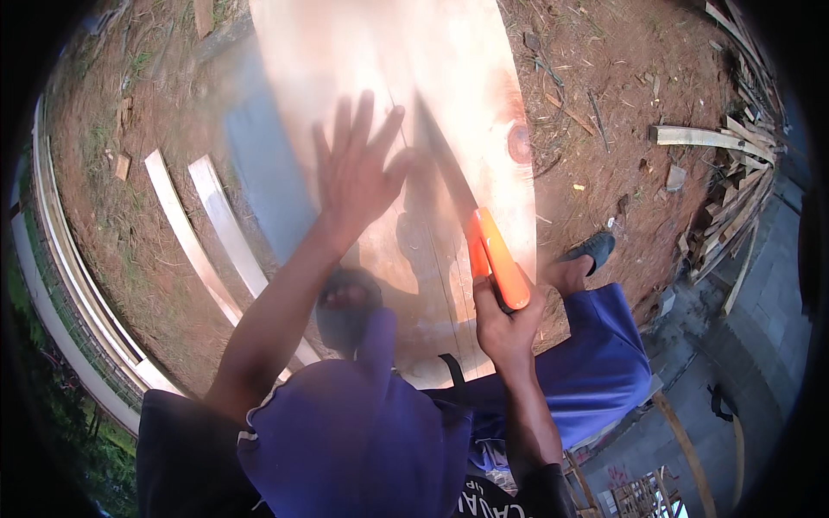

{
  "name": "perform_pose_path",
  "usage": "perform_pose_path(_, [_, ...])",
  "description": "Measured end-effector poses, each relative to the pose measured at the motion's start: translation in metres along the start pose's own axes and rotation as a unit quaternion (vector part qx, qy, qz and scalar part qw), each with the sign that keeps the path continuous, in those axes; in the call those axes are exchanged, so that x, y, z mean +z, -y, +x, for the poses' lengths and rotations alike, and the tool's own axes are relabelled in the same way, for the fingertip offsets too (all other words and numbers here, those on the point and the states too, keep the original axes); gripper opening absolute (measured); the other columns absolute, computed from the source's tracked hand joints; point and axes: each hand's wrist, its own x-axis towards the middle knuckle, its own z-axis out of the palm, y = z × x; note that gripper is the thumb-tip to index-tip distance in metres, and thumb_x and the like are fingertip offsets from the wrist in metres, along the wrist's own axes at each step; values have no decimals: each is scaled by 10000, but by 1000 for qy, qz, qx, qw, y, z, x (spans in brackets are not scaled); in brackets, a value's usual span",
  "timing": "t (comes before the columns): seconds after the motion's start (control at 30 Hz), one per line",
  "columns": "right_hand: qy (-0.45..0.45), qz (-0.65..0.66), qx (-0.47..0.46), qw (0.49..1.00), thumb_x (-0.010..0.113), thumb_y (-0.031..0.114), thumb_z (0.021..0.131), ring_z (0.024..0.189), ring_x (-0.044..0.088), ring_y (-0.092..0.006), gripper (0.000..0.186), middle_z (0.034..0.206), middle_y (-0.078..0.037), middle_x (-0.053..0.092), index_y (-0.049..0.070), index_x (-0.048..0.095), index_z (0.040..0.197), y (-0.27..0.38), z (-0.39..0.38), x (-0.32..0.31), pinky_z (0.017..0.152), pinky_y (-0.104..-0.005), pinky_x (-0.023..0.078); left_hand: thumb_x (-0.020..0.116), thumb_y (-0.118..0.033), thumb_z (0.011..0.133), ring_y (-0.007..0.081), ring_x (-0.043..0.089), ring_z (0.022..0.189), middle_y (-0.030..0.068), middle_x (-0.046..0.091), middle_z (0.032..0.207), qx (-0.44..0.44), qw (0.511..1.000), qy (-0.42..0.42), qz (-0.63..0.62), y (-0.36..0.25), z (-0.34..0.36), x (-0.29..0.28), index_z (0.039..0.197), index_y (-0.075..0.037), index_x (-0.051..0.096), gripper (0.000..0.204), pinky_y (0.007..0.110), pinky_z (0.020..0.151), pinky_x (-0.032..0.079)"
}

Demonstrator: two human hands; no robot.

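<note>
A broad sheet of plywood (337,43) runs away from me, bright with sunlight at its far end. My left hand (358,168) lies flat on it with fingers spread. In my right hand (509,324) is the orange handle of a handsaw (501,263). The saw's blade slants away to the upper left, its tip close to a thin dark line on the board, to the right of my left hand. Glare blurs the far part of the line, so I cannot tell how deep the blade sits.
Pale wooden strips (220,207) lie on the dirt at the left. A heap of scrap wood (734,198) is at the right, beside grey paving (743,345). My sandalled foot (591,250) stands right of the board, the other foot (348,298) by its left edge.
</note>
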Motion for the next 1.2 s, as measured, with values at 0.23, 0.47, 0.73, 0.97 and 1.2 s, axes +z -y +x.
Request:
perform_pose_path(0.23, [-20, -132, -50, 990, 673, -40, 811, 518, 593, -134, 88, 617, -98, 599, -68, 665, 894, -10, -111, -62, 522, -293, 474, 559, -500, 1002, 437, 264, 1513, 185, 341, 1629, 2, 1000, -1, -7, -4, -3, -1, 1503, -225, 529, 572, 714, 1161, 172])
perform_pose_path(0.47, [-23, 12, -12, 1000, 675, 16, 883, 559, 439, -25, 236, 563, -10, 491, -2, 512, 714, 15, 64, 39, 481, -265, 370, 573, -498, 996, 440, 266, 1513, 185, 348, 1626, 4, 1000, 2, -17, -12, 1, 0, 1506, -231, 524, 578, 716, 1160, 173])
perform_pose_path(0.73, [8, -148, -29, 989, 697, -12, 795, 530, 626, -175, 168, 663, -104, 641, -84, 686, 946, -22, -134, -79, 544, -298, 498, 558, -502, 1004, 449, 253, 1517, 190, 341, 1628, -4, 1000, 3, 0, -1, -5, -1, 1512, -234, 518, 575, 723, 1161, 167])
perform_pose_path(0.97, [11, -17, 18, 1000, 666, 81, 884, 597, 475, -59, 169, 584, -24, 539, -40, 584, 800, 28, 73, 29, 538, -305, 415, 559, -502, 1003, 457, 250, 1516, 200, 343, 1624, 18, 1000, 4, -1, -10, 2, 2, 1511, -233, 519, 576, 723, 1161, 169])
perform_pose_path(1.2, [8, -148, 11, 989, 689, -42, 783, 542, 571, -120, 85, 660, -99, 610, -69, 656, 857, 30, -119, -78, 531, -290, 461, 554, -505, 1007, 456, 256, 1515, 206, 353, 1619, 9, 1000, -3, 11, -4, -5, 1, 1501, -216, 533, 572, 730, 1161, 168])
